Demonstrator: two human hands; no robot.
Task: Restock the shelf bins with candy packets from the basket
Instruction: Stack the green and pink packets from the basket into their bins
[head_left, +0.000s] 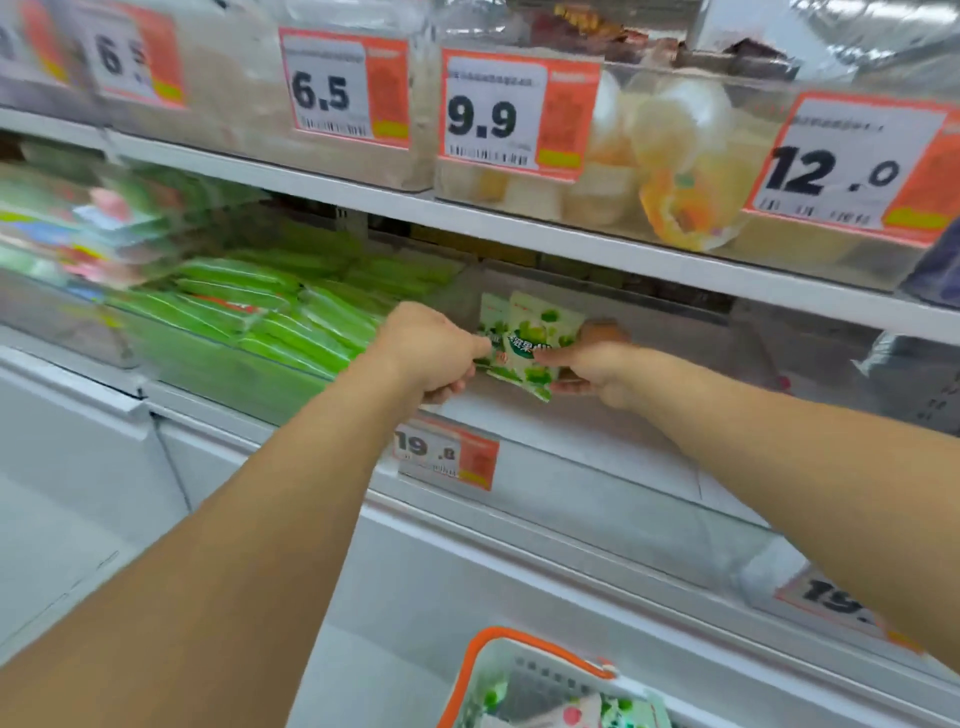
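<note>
Both my hands reach into a clear shelf bin (597, 467) on the middle shelf. Between them is a small stack of green-and-white candy packets (530, 338), standing tilted above the bin's white floor. My left hand (431, 353) grips the stack's left edge with curled fingers. My right hand (592, 364) holds the right edge, thumb on the front. The white basket (524, 675) with an orange rim sits at the bottom of the view, with more green packets inside.
The bin to the left holds several bright green packets (270, 317). Orange price tags (447, 454) hang on the bin fronts. The upper shelf (571, 234) carries clear bins of pale sweets with price cards 6.5, 9.9 and 12.0.
</note>
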